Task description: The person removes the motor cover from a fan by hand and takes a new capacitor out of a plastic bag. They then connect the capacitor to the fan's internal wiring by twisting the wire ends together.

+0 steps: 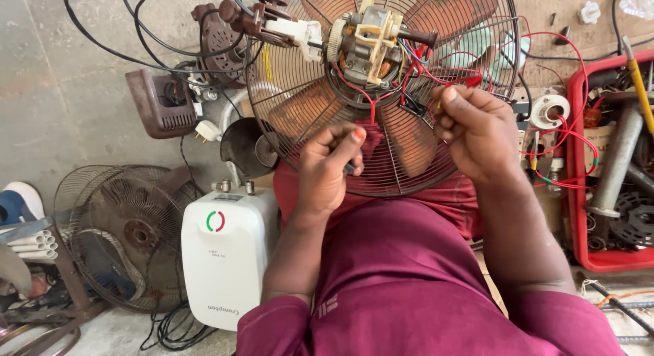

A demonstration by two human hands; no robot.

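A table fan (381, 104) lies face down on my lap, its wire guard and brown blades facing me and its bare motor (364, 42) exposed on top. Red, black and blue wires (415, 70) run from the motor. My left hand (327, 168) is curled over the guard's lower rim, pinching something small and dark that I cannot identify. My right hand (477, 128) is closed beside the motor wires, gripping a thin wire near a small black part (413, 105).
A white box-shaped appliance (226, 257) stands at my left knee. A second fan guard (129, 237) lies far left, a brown housing (160, 104) and plug (208, 131) above it. A red tray (613, 165) of tools and metal parts sits at right.
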